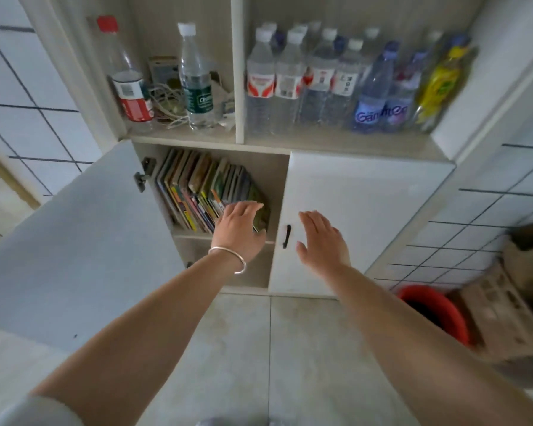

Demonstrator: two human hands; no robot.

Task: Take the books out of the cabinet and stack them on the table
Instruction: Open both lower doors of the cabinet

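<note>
1. The row of thin, colourful books stands upright on a shelf inside the lower compartment of the pale cabinet, leaning towards the left wall of that compartment.
2. The left hand, with a thin silver bangle on its wrist, reaches into the open compartment with fingers straight and slightly spread. Its fingertips lie over the rightmost books in the row; whether they actually touch the covers cannot be told. Nothing is held in it.
3. The right hand is flat, palm forward, with fingers straight and close together. It is in front of the closed white right-hand door, just beside that door's small dark handle, and holds nothing. It is to the right of the books, apart from them.
4. The white left-hand door is swung wide open towards the camera, its metal hinge showing at the compartment's edge.
5. On the open shelf above the books stand a clear plastic bottle with a red cap, a clear bottle with a white cap and green label, and some tangled pale cords between them.
6. The neighbouring section to the right holds a crowd of clear water bottles and a bottle with a yellow label.
7. A red plastic bucket sits on the grey tiled floor at lower right.
</note>
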